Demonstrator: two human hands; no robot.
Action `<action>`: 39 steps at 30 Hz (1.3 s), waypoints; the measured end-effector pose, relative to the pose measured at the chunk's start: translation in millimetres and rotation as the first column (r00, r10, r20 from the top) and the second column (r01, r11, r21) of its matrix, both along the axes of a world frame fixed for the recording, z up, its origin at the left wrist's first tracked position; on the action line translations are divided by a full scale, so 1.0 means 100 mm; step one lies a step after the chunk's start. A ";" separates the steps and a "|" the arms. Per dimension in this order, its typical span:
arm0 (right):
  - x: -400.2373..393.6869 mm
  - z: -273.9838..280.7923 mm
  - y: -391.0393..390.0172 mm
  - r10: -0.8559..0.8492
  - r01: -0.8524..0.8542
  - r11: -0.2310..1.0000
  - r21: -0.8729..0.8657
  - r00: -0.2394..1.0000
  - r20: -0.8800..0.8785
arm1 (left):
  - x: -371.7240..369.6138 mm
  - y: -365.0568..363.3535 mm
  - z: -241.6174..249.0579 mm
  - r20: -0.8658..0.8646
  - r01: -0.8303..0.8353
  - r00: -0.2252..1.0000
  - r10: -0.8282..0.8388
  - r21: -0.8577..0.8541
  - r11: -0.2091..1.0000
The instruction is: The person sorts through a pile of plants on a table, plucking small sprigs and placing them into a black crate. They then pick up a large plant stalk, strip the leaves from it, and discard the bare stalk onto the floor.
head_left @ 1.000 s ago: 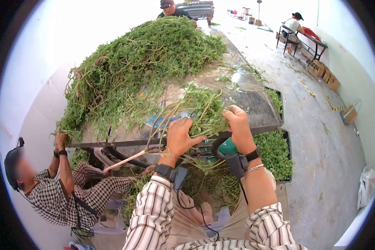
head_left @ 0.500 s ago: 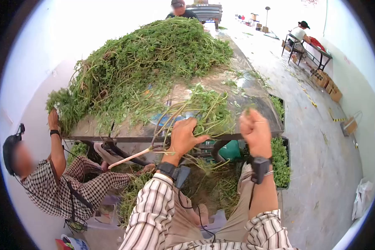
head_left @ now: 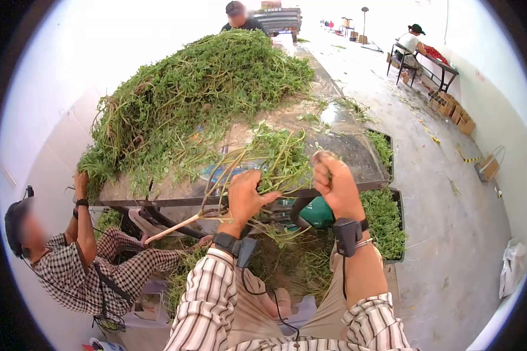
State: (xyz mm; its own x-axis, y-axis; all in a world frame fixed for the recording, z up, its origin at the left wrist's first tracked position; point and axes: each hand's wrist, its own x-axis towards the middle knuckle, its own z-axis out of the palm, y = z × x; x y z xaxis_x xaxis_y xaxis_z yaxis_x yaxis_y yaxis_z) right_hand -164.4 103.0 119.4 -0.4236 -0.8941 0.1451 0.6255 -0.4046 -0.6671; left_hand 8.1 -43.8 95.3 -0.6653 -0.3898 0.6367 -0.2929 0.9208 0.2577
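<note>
My left hand (head_left: 245, 196) lies at the near table edge, fingers curled over the stems of a leafy green plant (head_left: 283, 153). This plant has branching brownish stems and a long pale root (head_left: 174, 226) that sticks out past the edge to the left. My right hand (head_left: 337, 186) is just right of the plant's leaves, above the table edge, with its fingers closed in a pinch. What lies between those fingertips is too small to make out. Beyond both hands, a large heap of the same greens (head_left: 199, 88) covers much of the table (head_left: 357, 153).
Crates of greens (head_left: 383, 225) stand on the floor right of the table. A person in a checked shirt (head_left: 82, 257) sits at left, touching the heap. Another person (head_left: 240, 17) is behind it. Cardboard boxes (head_left: 454, 111) line the right wall. Stems litter the floor under the table.
My right hand has moved left, closer to the plant's leaves. The green bit seen at its fingertips before is no longer distinct. My left hand keeps its hold on the stems. The view has shifted slightly.
</note>
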 end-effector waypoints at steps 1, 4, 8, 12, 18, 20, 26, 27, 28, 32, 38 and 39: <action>0.01 0.01 0.00 -0.006 0.025 0.992 0.121 0.988 -0.155 | 0.00 0.00 0.01 0.001 0.001 1.000 -0.001 -0.003 1.000; 0.22 -0.03 -0.23 -0.392 0.575 0.809 -0.118 0.380 -0.837 | 0.00 0.00 0.01 0.012 -0.001 1.000 0.001 0.004 1.000; 0.36 -0.11 -0.28 -0.303 0.654 0.702 -0.281 -0.083 -0.949 | 0.00 0.00 0.00 0.018 -0.004 1.000 0.004 0.016 1.000; 0.37 -0.09 -0.25 -0.247 0.673 0.706 -0.219 -0.056 -0.967 | 0.01 -0.02 -0.01 0.036 -0.016 0.999 0.016 0.007 1.000; 0.37 0.03 -0.20 -0.314 0.655 0.756 -0.017 0.339 -0.887 | 0.02 -0.03 -0.04 -0.018 0.020 1.000 -0.019 0.033 0.999; 0.25 0.04 -0.15 -0.430 0.609 0.784 0.121 0.674 -0.601 | 0.02 -0.03 -0.02 -0.018 0.016 1.000 -0.015 0.023 1.000; 0.23 0.17 -0.02 -0.238 0.249 0.963 0.100 0.965 -0.109 | 0.02 -0.01 0.01 0.007 0.014 1.000 -0.014 0.026 1.000; 0.30 0.12 -0.08 -0.271 0.321 0.946 0.048 0.861 -0.430 | 0.02 0.00 0.00 0.005 0.009 1.000 -0.009 0.015 1.000; 0.37 0.07 -0.15 -0.284 0.373 0.927 -0.027 0.655 -0.700 | 0.01 0.00 0.00 0.005 0.008 1.000 -0.008 0.006 1.000; 0.59 -0.17 -0.43 -0.323 0.483 0.846 -0.225 0.131 -0.937 | 0.02 -0.01 -0.04 0.066 -0.018 0.998 0.018 0.006 1.000; 0.66 -0.40 -0.60 -0.179 0.585 0.769 -0.258 -0.190 -0.965 | 0.07 0.22 -0.01 -0.019 -0.045 0.999 0.044 -0.067 0.997; 0.67 -0.41 -0.61 -0.181 0.585 0.770 -0.255 -0.183 -0.966 | 0.11 0.30 0.02 -0.023 -0.022 1.000 0.021 -0.024 0.999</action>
State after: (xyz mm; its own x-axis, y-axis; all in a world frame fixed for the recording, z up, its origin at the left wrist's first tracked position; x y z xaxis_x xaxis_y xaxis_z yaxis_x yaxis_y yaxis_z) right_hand -97.7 42.1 78.4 -0.3309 -0.7006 0.6322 -0.8781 -0.0167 -0.4781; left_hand 18.8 -14.2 97.2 -0.6419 -0.3878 0.6615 -0.3069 0.9205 0.2418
